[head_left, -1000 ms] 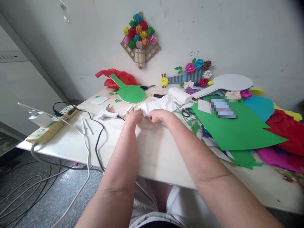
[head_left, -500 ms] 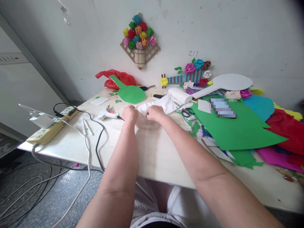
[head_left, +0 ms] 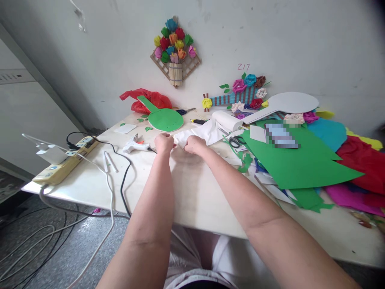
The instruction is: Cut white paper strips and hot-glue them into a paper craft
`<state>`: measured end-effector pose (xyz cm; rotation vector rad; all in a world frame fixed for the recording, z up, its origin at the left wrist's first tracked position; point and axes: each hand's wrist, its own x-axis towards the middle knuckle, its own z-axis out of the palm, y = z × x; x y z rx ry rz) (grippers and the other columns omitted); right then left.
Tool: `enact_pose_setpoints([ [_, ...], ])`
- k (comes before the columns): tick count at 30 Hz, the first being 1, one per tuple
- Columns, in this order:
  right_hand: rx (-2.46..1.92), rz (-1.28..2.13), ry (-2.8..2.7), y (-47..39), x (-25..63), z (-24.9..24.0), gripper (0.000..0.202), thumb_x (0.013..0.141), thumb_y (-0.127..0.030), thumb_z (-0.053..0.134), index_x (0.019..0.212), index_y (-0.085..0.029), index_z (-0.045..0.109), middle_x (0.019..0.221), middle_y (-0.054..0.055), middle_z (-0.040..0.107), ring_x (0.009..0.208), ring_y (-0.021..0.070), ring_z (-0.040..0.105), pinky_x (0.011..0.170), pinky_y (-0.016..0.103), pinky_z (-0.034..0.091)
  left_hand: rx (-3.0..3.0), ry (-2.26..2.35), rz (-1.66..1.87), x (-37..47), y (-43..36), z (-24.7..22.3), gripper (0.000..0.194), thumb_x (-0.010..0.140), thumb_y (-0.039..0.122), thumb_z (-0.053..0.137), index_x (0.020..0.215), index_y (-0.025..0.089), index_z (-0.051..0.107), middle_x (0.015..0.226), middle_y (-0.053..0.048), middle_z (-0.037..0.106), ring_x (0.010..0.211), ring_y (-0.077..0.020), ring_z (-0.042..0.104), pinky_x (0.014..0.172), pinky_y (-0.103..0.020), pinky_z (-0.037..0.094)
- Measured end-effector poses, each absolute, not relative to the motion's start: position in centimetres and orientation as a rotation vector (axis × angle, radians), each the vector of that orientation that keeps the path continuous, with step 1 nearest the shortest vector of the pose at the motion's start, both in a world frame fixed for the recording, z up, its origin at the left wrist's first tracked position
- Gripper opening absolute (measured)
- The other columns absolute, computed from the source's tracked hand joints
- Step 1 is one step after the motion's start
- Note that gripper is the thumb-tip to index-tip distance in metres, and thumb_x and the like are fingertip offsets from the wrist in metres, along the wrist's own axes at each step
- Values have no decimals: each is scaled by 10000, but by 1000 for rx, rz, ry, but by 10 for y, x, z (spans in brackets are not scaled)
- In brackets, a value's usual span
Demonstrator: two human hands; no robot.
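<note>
A soft, thin sheet of white paper [head_left: 210,131] runs from a white roll [head_left: 227,121] on the table towards my hands. My left hand [head_left: 164,143] is closed, its fingers pinched at the sheet's near left end. Just to its right, my right hand [head_left: 195,144] is closed on the same paper's near edge. The fingertips of both hands are largely hidden. A white glue gun [head_left: 135,145] lies left of my left hand. Beyond the hands rests a green paddle-shaped board [head_left: 166,119]. Black-handled scissors [head_left: 236,141] lie to the right.
A yellow power strip [head_left: 64,162] with cables lies along the left edge. On the right, a phone [head_left: 282,135] rests on green sheets [head_left: 300,168] beside coloured paper. A white paddle-shaped board [head_left: 291,103] and paper flowers [head_left: 240,85] are at the back, near a red plastic bag [head_left: 153,100].
Both hands stay nearly in place on the white paper, with only slight finger movement. The whole view has shifted a little.
</note>
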<state>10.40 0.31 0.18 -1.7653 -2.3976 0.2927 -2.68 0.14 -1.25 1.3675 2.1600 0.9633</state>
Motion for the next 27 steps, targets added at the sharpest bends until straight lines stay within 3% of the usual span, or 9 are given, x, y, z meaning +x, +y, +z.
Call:
enact_pose_setpoints([
  [3, -1728, 486, -2316, 11, 111, -1, 266, 618, -283, 614, 841, -160, 693, 898, 77, 693, 822, 197, 633, 623, 228, 442, 989, 1871, 1091, -27, 8, -16, 371, 779, 120, 433, 1119, 86, 578, 878, -160, 683, 705, -191, 667, 592, -270, 509],
  [7, -1630, 788, -2146, 16, 120, -5, 230, 640, -271, 610, 781, -104, 681, 718, 57, 681, 629, 126, 599, 533, 184, 406, 894, 1814, 995, -26, 13, -18, 319, 782, 127, 459, 1047, 150, 636, 840, -141, 690, 786, -216, 663, 628, -313, 507],
  [12, -1611, 840, -2094, 16, 124, -6, 218, 640, -263, 617, 758, -88, 670, 669, 52, 665, 572, 107, 563, 507, 183, 380, 881, 1755, 902, -21, 12, -19, 295, 821, 181, 426, 988, 193, 669, 839, -107, 694, 804, -193, 657, 645, -308, 511],
  [19, -1672, 574, -2318, 12, 115, 0, 366, 626, -477, 607, 806, -170, 690, 844, 57, 691, 771, 173, 615, 604, 224, 419, 947, 1845, 954, -25, 9, -18, 281, 802, 160, 430, 983, 155, 645, 849, -131, 689, 738, -189, 662, 604, -281, 494],
  [23, -1744, 360, -2370, 4, 106, 1, 390, 626, -434, 616, 924, -192, 686, 998, 83, 674, 895, 212, 616, 684, 260, 438, 969, 1889, 999, -28, 8, -19, 242, 769, 159, 477, 946, 155, 642, 839, -138, 688, 748, -217, 663, 613, -295, 470],
  [27, -1771, 266, -2389, 1, 102, -1, 352, 622, -297, 601, 947, -192, 685, 1021, 96, 669, 943, 230, 612, 707, 272, 447, 972, 1894, 1035, -28, 6, -18, 235, 770, 172, 487, 962, 150, 621, 857, -140, 686, 723, -210, 663, 604, -294, 453],
])
